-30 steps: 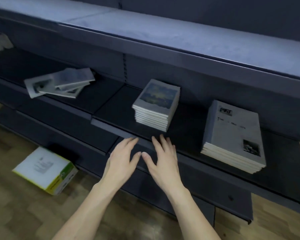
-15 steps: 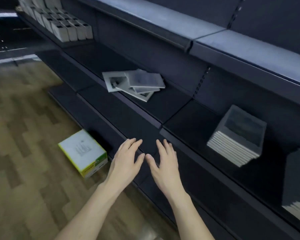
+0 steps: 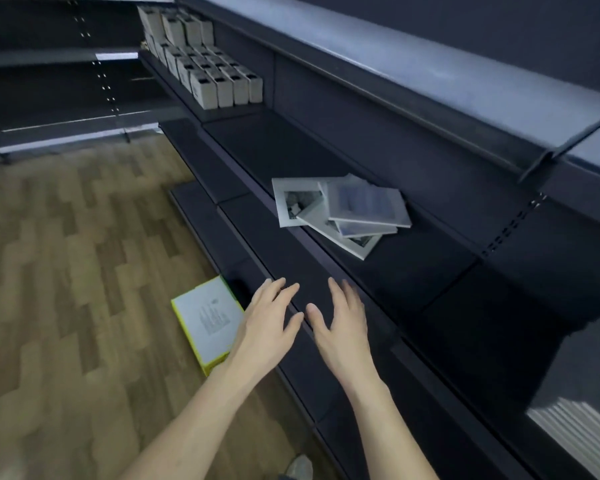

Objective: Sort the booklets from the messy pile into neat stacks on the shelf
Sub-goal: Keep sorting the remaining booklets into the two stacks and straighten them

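Empty left hand (image 3: 269, 325), right hand (image 3: 343, 327) below booklets (image 3: 340, 211)

The dark shelf (image 3: 413, 271) bears a messy pile of booklets (image 3: 343, 213) and rows of small boxes (image 3: 215, 81).

— What colours mark the messy pile (image 3: 340, 213)?
— Pale grey covers with dark photo panels, one bluish, on the dark navy shelf (image 3: 413, 268).
— And below the shelf?
— A white box (image 3: 207, 318) edged in yellow-green on a brown wood-block floor (image 3: 66, 271); cream boxes (image 3: 208, 71) line the shelf's far end.
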A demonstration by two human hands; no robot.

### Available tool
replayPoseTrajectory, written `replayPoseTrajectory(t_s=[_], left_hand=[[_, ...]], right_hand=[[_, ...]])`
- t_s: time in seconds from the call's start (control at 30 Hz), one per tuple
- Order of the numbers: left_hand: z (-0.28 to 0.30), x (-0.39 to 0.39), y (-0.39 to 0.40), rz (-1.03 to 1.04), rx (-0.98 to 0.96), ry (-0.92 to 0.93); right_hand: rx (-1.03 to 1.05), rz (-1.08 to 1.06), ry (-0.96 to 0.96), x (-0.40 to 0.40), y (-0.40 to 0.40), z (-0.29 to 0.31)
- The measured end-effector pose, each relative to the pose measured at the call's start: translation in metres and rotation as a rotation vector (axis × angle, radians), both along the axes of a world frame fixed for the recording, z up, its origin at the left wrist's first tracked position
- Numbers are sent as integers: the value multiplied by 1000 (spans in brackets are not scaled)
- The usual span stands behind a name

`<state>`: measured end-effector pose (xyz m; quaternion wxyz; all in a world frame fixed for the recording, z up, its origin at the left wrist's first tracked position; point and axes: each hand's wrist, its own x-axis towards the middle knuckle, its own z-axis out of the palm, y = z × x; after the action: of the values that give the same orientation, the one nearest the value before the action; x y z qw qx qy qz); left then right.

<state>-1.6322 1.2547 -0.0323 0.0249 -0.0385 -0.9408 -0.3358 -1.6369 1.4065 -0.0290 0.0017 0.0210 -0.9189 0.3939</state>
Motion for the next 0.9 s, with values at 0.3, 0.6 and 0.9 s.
replayPoseTrajectory(t_s=[0.3,0.6,0.9], left_hand=[[3,-94,-6,-5,-88,22],[-13,-184,-14,-154,-102,47],[-37,-265,-19,-380,-99,118]], right_hand=[[10,14,9,-104,0,-4],[150,-109,19,-180,-6,-15],[318,-334,60,-244,-18,-29]])
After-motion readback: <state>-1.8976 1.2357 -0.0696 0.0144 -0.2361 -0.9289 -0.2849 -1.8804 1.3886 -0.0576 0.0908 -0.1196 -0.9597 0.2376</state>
